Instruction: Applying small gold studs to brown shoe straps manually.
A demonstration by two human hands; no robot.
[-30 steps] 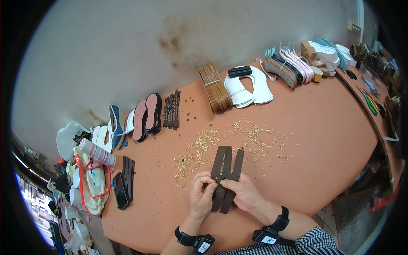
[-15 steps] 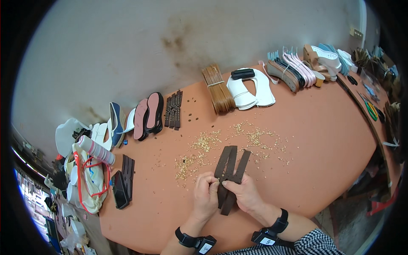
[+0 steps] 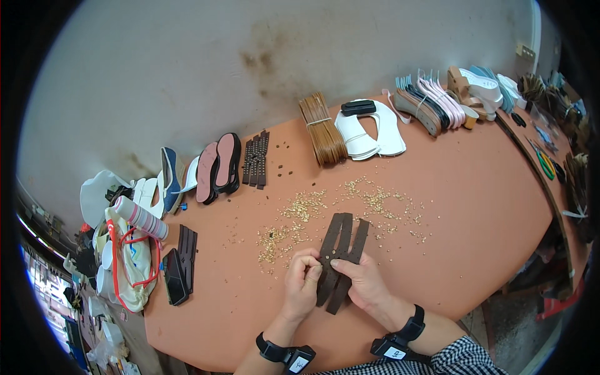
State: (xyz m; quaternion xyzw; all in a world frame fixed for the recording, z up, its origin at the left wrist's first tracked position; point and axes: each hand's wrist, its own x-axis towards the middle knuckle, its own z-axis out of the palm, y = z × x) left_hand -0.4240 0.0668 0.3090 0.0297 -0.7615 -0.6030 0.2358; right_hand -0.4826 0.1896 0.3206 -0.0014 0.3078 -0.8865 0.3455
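Holding the dark brown strap piece (image 3: 340, 247) at clock centre, low-mid frame, 12 = far side. Left hand (image 3: 301, 284), at its 8, is pinched narrow on the strap's edge; can't tell if a small bit is also in the pinch. Right hand (image 3: 365, 284), at 4, has the thumb on the face and the other fingers mostly hidden behind.

Risks, my read: strap could twist or slip, since both grips sit mid-length and the ends are unsupported. A swept left hand could scatter the gold bits (image 3: 378, 203), as they're loose on the table (image 3: 437, 269) from 10 to 2, some near its knuckles. Fingers cover part of the face, so a misplaced bit there could be missed.

Counts:
- held strap: 1, far end shows 3 strips
- hands: 2
- wrist bands (image 3: 400, 347): 2, one per forearm
- gold bits: too many and small, no count
- dark chips (image 3: 290, 172), toward 11: roughly 6
- studded strap stack (image 3: 255, 159), 11: 1, layers unclear
- pink-topped soles (image 3: 225, 164), 10: 2 visible
- tied brown strip bundle (image 3: 324, 134), 12: 1, strips uncountable
- black phone-like slab (image 3: 176, 278), 9: 1
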